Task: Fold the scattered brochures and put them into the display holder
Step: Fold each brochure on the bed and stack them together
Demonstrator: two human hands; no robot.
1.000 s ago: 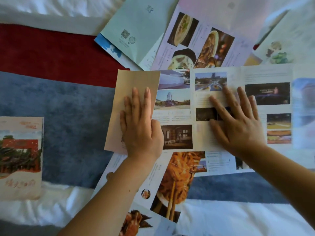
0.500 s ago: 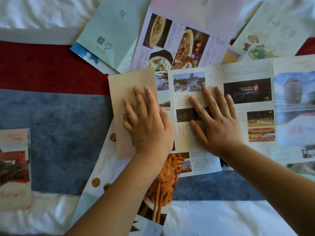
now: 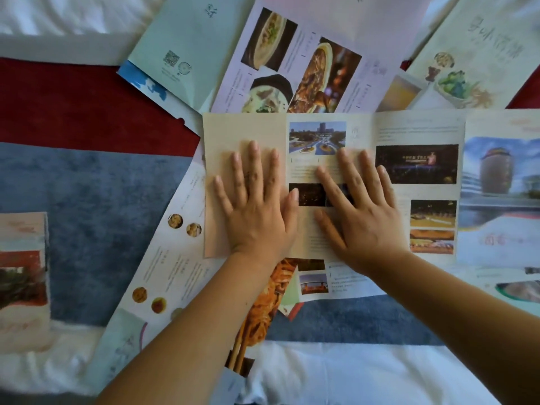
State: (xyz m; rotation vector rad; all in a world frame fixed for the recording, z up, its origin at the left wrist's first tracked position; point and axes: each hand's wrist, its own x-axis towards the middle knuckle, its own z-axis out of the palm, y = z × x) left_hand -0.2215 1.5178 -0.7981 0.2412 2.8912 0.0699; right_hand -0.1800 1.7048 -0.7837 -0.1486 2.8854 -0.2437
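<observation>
Two hands at work here, both flat with fingers spread, gripping nothing. Nearest, around 6 o'clock, a noodle-photo brochure (image 3: 263, 302) lies under the left forearm on the striped bedding (image 3: 87, 200). Just past it, the left hand (image 3: 257, 217) presses down the tan flap (image 3: 233, 133) folded over the end of the long travel brochure (image 3: 418, 133), and the right hand (image 3: 362, 217) pins the next panel, thumbs nearly meeting. So the brochure in hand is dead centre, running off toward 3 o'clock, mostly unfolded.

My take: this is the first crease. Square the flap's edges to the panel under it, anchor with the right, then drag the left firmly along the fold on the flap's 9 o'clock side, since soft bedding won't crease crisply.

A folded-looking brochure (image 3: 23, 273) sits at 9 o'clock. A teal brochure (image 3: 187, 39) at 11 and a food-photo brochure (image 3: 292, 59) at 12 are farthest. No display holder in view.
</observation>
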